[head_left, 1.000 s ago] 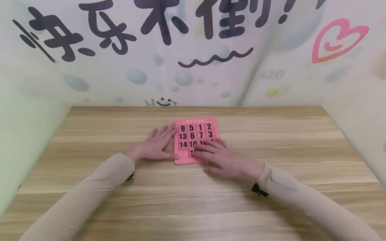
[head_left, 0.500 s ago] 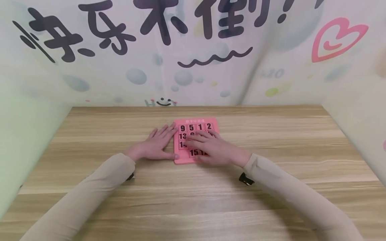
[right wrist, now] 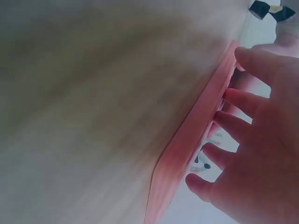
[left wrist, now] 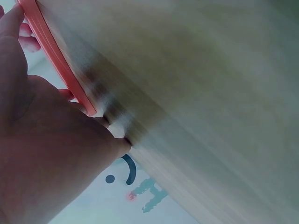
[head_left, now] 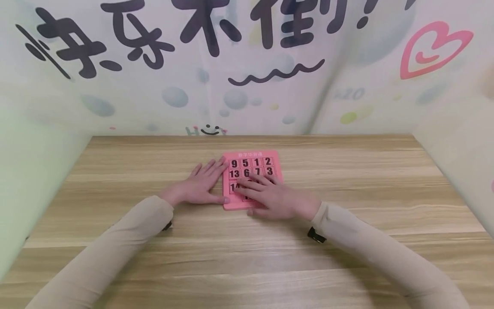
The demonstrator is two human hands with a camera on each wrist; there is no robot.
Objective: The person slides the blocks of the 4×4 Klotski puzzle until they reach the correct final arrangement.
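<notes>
A pink sliding number puzzle (head_left: 279, 167) lies flat on the table, its tiles bearing black numbers. The left hand (head_left: 200, 184) rests along its left edge, fingers stretched forward and thumb at the lower left corner. Over the puzzle's lower right part lies the right hand (head_left: 279, 201), with its fingertips right at the tile numbered 14 (head_left: 233, 187). Several lower tiles are hidden under this hand. In the right wrist view, the slightly bent fingers (right wrist: 238, 126) reach over the puzzle's side wall (right wrist: 187, 144). The left wrist view shows the puzzle's edge (left wrist: 60, 63) beside the left hand.
The wood-grain table (head_left: 216, 257) extends around the puzzle. Behind it stands a white backdrop (head_left: 135, 98) with large dark characters, bubbles and a pink heart (head_left: 436, 51). Pale walls stand on both sides.
The right hand has moved left across the puzzle, then a little toward the person. The tile numbered 14 has slid slightly down toward the gap below it. The left hand stays put.
</notes>
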